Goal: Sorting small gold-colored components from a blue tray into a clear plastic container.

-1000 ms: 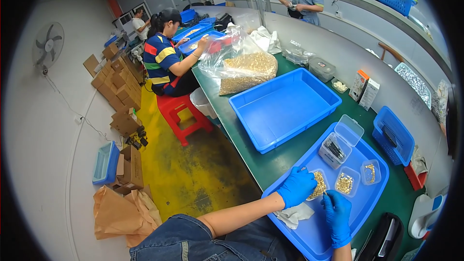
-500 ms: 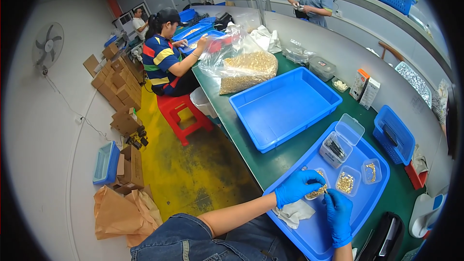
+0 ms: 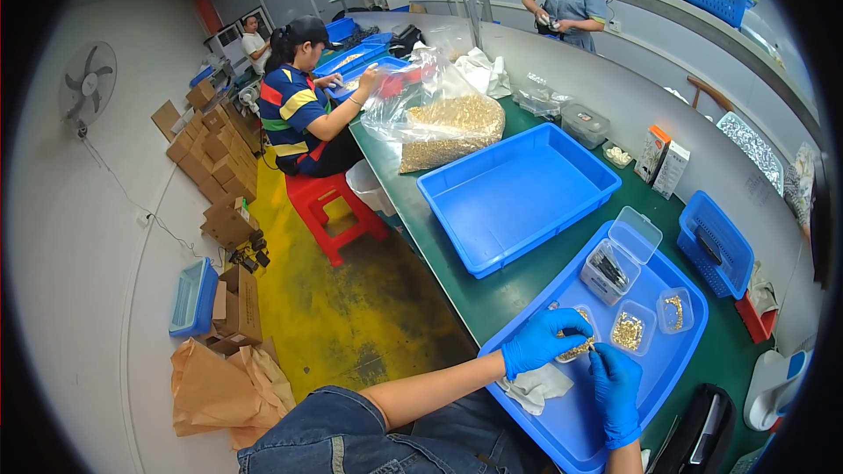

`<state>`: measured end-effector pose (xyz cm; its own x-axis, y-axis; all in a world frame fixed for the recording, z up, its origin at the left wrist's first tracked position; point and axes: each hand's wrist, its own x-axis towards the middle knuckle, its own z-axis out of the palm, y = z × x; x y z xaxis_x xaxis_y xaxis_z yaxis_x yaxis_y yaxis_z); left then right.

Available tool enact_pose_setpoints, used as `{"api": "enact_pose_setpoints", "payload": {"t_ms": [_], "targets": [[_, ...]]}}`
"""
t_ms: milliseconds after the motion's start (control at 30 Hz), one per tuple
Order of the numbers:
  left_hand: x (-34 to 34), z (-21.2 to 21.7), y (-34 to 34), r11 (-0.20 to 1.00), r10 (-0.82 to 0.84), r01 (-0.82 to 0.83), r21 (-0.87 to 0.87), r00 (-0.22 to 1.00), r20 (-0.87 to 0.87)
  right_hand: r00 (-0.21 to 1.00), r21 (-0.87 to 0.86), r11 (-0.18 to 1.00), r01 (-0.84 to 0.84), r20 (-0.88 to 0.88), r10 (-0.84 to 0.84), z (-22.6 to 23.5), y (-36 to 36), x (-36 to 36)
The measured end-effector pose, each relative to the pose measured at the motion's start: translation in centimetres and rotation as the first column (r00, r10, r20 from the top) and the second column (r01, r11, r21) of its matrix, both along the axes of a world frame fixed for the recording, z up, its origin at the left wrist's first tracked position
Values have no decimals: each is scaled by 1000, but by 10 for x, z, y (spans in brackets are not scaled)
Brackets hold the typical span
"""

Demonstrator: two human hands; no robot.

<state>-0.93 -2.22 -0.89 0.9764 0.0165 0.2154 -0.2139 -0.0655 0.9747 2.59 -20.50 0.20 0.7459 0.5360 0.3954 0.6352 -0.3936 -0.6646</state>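
— What was held, and where?
— A small brass part [image 3: 587,347] was pinched between both gloved hands, left hand [image 3: 543,349] and right hand [image 3: 616,386], grips closed on it, over the blue tray [image 3: 562,421].
— How was it judged to handle?
— Light, stiff, slippery; best gripped by its ends.

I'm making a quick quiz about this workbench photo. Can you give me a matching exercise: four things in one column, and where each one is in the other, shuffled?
Things:
1. left hand
2. white cloth
3. clear bag of golden pieces
4. red stool

Places:
A. on the yellow floor, beside the bench
B. on the green bench, beyond the empty blue tray
C. over a small clear tub of golden pieces
D. at the near-left edge of the blue tray being worked in

Pairs: 1-C, 2-D, 3-B, 4-A
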Motion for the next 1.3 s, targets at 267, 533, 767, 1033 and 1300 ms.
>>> {"api": "enact_pose_setpoints", "payload": {"t_ms": [267, 533, 767, 1033, 1300], "targets": [[1, -2, 1, 985, 2, -14, 172, 997, 72, 998, -8, 1000, -6, -58, 6, -4, -1, 1], [1, -4, 1, 1000, 20, -20, 15, 1000, 11, 993, -20, 1000, 12, -119, -14, -3, -2, 0], [1, -2, 2, 999, -3, 2, 46, 1000, 14, 998, -11, 1000, -15, -67, 15, -4, -2, 2], [-1, 0, 0, 997, -75, 74, 12, 996, 43, 897, 69, 997, -19, -439, 48, 8, 2, -3], [-3, 11, 1, 979, -182, 165, -122, 973, -144, 925, -9, 1000, 2, -381, -5, 3, -2, -2]]}}
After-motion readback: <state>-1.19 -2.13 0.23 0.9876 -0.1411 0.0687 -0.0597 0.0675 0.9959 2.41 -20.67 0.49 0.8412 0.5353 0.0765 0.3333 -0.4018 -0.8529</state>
